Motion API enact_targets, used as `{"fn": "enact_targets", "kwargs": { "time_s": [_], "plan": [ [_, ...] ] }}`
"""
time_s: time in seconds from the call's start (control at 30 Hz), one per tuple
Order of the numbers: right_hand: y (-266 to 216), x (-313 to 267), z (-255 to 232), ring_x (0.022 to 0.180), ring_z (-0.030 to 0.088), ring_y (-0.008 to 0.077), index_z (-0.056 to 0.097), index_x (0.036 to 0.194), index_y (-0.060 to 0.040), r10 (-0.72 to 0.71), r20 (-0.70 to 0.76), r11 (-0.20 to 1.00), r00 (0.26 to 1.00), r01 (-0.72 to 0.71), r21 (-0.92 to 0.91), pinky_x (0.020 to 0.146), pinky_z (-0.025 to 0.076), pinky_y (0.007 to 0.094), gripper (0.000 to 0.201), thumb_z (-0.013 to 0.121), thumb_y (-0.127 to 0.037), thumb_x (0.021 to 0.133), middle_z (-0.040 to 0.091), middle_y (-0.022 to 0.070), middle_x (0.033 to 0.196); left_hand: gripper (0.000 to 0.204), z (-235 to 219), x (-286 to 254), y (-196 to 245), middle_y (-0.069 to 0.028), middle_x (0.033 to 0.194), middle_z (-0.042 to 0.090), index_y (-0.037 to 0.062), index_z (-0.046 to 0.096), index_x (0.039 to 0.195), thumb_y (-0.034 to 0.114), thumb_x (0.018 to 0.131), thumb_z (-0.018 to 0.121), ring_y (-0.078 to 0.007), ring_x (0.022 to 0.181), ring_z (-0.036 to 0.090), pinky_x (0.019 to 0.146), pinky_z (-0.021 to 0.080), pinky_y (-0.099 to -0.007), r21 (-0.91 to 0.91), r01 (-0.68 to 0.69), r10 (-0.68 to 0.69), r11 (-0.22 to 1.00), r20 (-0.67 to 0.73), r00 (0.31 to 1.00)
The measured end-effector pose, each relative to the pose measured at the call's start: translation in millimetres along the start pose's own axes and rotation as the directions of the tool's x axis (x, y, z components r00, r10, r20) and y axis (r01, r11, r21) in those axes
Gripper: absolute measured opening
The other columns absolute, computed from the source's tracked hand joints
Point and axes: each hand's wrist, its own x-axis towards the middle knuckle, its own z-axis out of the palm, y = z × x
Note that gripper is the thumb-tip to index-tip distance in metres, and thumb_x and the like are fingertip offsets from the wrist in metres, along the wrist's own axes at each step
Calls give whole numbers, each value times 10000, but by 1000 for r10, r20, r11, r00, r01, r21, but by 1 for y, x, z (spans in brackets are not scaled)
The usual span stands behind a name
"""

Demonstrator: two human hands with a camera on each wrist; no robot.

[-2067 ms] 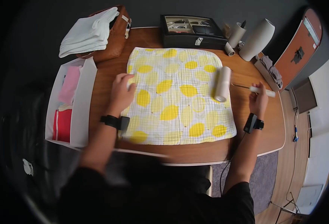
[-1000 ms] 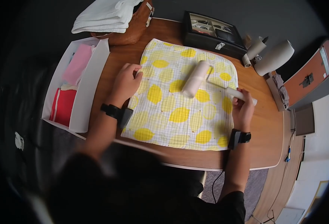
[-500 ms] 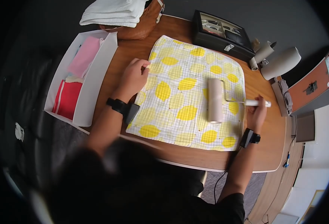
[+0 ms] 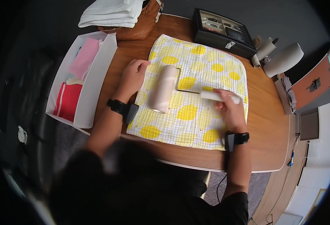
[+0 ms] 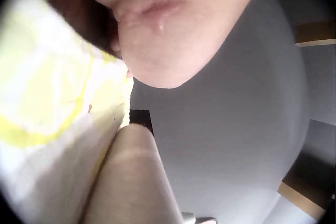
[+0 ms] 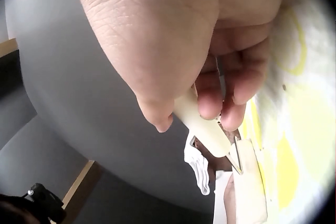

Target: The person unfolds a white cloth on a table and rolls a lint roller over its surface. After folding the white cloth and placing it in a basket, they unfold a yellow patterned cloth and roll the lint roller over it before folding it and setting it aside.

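Observation:
My right hand [image 4: 233, 113] grips the white handle [image 4: 211, 96] of a lint roller [image 4: 163, 89]. A thin bent metal rod joins the handle to its wide pale roll, which lies over the left part of a quilted cloth [image 4: 200, 80] printed with yellow lemons. In the right wrist view, thumb and fingers curl round the handle [image 6: 207, 134]. My left hand [image 4: 132, 78] is at the cloth's left edge, fingers curled and fingertips right at the edge. In the left wrist view, the roll [image 5: 134, 176] shows close below that hand. Small dark specks dot the cloth.
A white box [image 4: 86, 90] with folded pink and red clothes stands left. Behind it, white folded towels [image 4: 112, 13] lie on a brown leather bag [image 4: 131, 33]. A black glasses case [image 4: 225, 35], a pale vase [image 4: 285, 60] and a grey-filled box [image 4: 286, 93] stand at back right.
My left hand has come to the cloth's edge. My right hand has brought the lint roller in over the cloth, drawn it back right, then swept it left across.

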Motion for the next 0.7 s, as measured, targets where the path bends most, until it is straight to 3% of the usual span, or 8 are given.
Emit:
{"fn": "enact_targets", "kwargs": {
  "time_s": [0.07, 0.17, 0.3, 0.4, 0.47, 0.53, 0.63, 0.7],
  "plan": [
    [-12, 3, -17, 686, 554, 79, 761, 1029, 13, -33, -250, 998, 968, 47, 47, 622, 448, 257, 257, 698, -235, 1049, 656, 8, 803, 178, 0, 0, 2, -133, 1096, 716, 15, 747, 1158, 129, 1040, 678, -266, 958, 710, 855, 569, -370, -17, 33, -33, 999, 2, 999],
    [11, 29, -128, 620, 481, 80, 670, 1034, -44, -183, -387, 966, 904, 238, 99, 561, 380, 259, 208, 671, -249, 1074, 630, 10, 825, 191, -1, -4, 13, -121, 1081, 713, 13, 748, 1150, 157, 1041, 687, -250, 933, 706, 846, 572, -364, -43, 91, -89, 995, 33, 995],
    [-14, 13, -172, 582, 401, 54, 619, 924, -71, -163, -594, 936, 788, 314, 159, 550, 345, 247, 204, 686, -219, 1048, 541, -33, 734, 201, -2, -4, 15, -119, 1078, 711, 7, 747, 1139, 175, 1042, 692, -247, 915, 702, 837, 570, -361, -25, 76, -76, 997, 17, 997],
    [-20, 10, -177, 581, 388, 49, 628, 936, -61, -182, -481, 956, 857, 270, 119, 538, 329, 241, 209, 689, -225, 1050, 522, -37, 727, 213, -3, -3, 15, -129, 1091, 711, 0, 742, 1139, 184, 1053, 677, -253, 923, 702, 843, 566, -363, -44, 85, -85, 995, 5, 996],
    [-16, 13, -143, 607, 368, 49, 662, 1006, -38, -151, -403, 981, 903, 186, 48, 560, 305, 264, 234, 673, -260, 1079, 496, -51, 747, 241, -2, -2, 15, -137, 1101, 712, -3, 741, 1145, 210, 1066, 660, -261, 935, 701, 854, 561, -366, -48, 88, -87, 995, 9, 996],
    [-18, 7, -86, 612, 385, 62, 709, 1092, 35, -157, -230, 975, 960, 114, -189, 569, 314, 269, 344, 603, -292, 1119, 468, -61, 716, 279, 0, -2, 7, -142, 1107, 714, -2, 742, 1156, 247, 1080, 640, -268, 949, 700, 867, 555, -370, -59, 67, -67, 996, -5, 998],
    [-16, -9, -24, 661, 524, 78, 735, 1311, 37, -14, 112, 946, 994, 50, -322, 632, 416, 251, 422, 633, -319, 1109, 613, -11, 749, 324, -2, 1, 13, -143, 1110, 717, 0, 743, 1172, 289, 1094, 616, -275, 965, 699, 885, 549, -373, -35, 83, -83, 996, 15, 996],
    [-14, -10, -9, 665, 534, 75, 767, 1291, 3, 42, 156, 969, 987, -2, -249, 646, 426, 241, 399, 696, -326, 1077, 628, -23, 746, 328, -5, 0, 16, -141, 1108, 720, 1, 743, 1178, 292, 1096, 614, -273, 965, 699, 884, 550, -370, -8, 100, -100, 995, 22, 995]
  ]
}}
